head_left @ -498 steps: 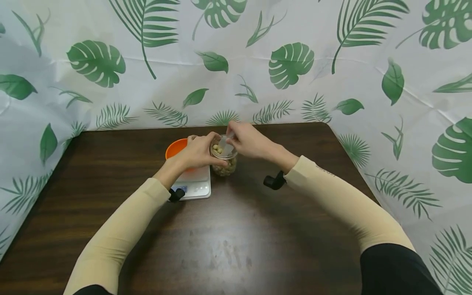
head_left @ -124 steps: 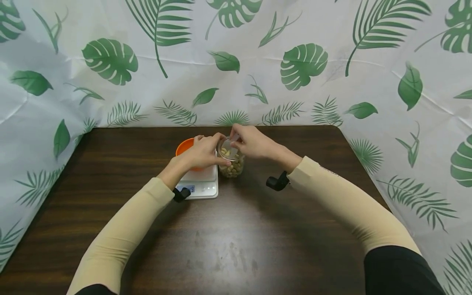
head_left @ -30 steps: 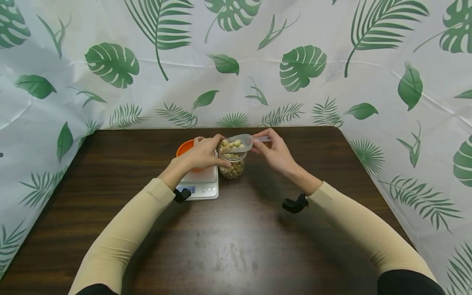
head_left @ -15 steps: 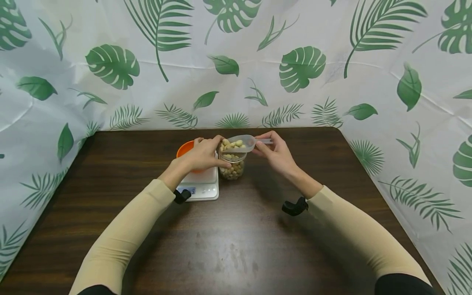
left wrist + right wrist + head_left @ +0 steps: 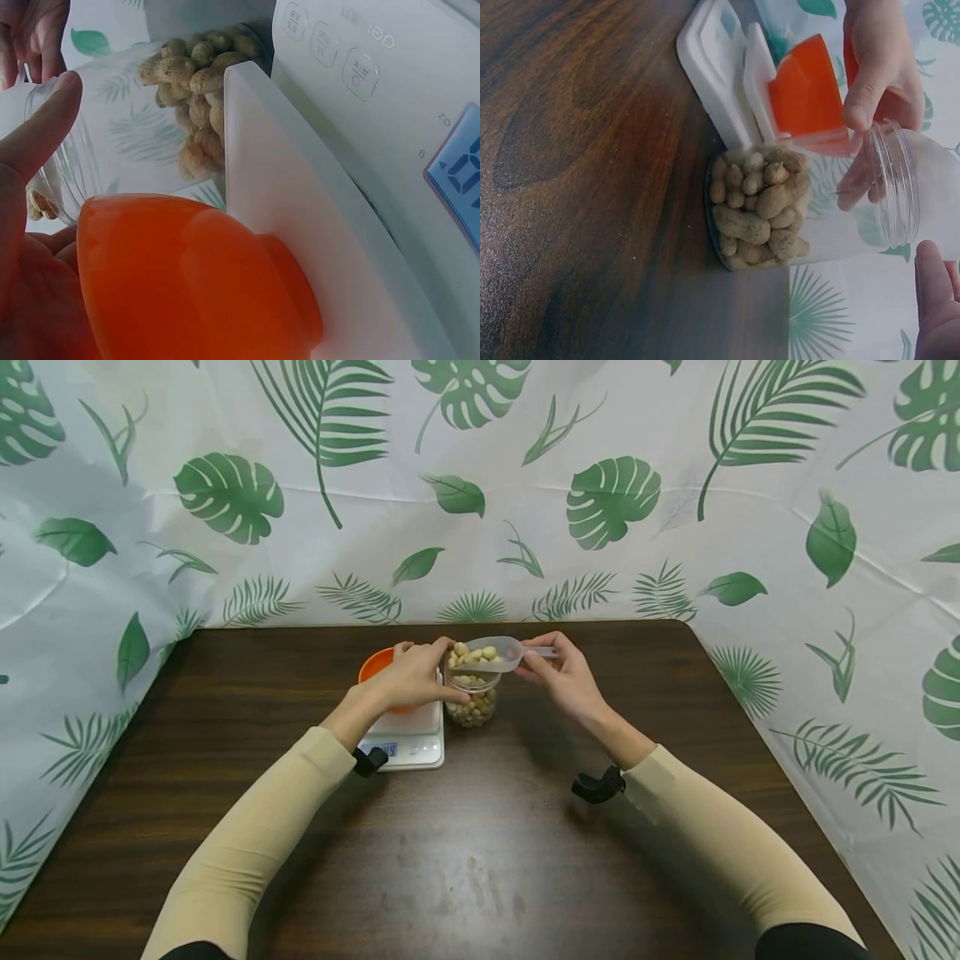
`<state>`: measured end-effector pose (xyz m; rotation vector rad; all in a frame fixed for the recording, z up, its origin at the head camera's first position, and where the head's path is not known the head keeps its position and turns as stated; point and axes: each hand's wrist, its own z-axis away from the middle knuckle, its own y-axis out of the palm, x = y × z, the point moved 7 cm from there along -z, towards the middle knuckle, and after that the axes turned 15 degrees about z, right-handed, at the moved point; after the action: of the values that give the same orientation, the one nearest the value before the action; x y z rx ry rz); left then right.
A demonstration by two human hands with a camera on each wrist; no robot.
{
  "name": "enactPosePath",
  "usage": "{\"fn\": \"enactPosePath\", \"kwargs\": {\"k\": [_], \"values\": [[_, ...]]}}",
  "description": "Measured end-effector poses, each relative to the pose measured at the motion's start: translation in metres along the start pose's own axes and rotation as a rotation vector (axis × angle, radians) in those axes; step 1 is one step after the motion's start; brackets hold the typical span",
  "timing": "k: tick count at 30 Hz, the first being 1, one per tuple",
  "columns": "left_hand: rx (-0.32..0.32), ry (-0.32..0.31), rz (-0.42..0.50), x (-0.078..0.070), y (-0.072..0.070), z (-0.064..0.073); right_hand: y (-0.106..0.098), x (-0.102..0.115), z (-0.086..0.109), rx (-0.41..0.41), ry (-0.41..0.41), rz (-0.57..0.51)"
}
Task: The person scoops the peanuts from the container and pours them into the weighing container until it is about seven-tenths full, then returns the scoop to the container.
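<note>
A clear jar [image 5: 491,700] part-filled with unshelled peanuts [image 5: 757,214] stands on the table beside the scale. My left hand [image 5: 407,678] grips the jar round its neck, thumb on the near side. Over the jar's mouth is a translucent scoop [image 5: 510,653] bearing several peanuts [image 5: 480,653]. My right hand [image 5: 564,675] pinches its handle from the right. Just left of the jar, an orange bowl [image 5: 180,270] sits on the white kitchen scale [image 5: 422,750]; my left hand partly covers the bowl in the head view. The bowl's inside is hidden.
The scale's lit display [image 5: 463,169] faces the near side, partly behind the left wrist's black camera [image 5: 369,761]. Dark wooden table [image 5: 480,860] extends toward me. A leaf-patterned sheet [image 5: 510,485] hangs right behind the table's far edge.
Around four seconds ago the scoop was down inside the jar; it has since come up over the mouth loaded with peanuts. During the last second it has tilted slightly. The left hand has stayed put.
</note>
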<state>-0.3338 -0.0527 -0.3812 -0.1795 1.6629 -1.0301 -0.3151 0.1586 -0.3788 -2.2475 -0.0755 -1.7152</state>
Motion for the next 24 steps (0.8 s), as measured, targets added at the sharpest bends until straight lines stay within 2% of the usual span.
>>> {"fn": "enactPosePath", "kwargs": {"k": [8,13,17,24], "values": [[-0.003,-0.011,-0.018,-0.001,0.002,0.002,-0.002,0.001,-0.001,-0.018,0.012,-0.046],[-0.014,0.003,-0.023,0.001,0.002,0.003,-0.004,0.004,-0.001,-0.027,0.015,-0.069],[-0.027,0.01,-0.037,0.0,0.0,0.006,-0.005,0.007,-0.002,-0.028,0.016,-0.073],[-0.043,-0.014,-0.052,0.003,-0.007,0.014,-0.004,0.01,-0.002,-0.023,0.02,-0.093]]}}
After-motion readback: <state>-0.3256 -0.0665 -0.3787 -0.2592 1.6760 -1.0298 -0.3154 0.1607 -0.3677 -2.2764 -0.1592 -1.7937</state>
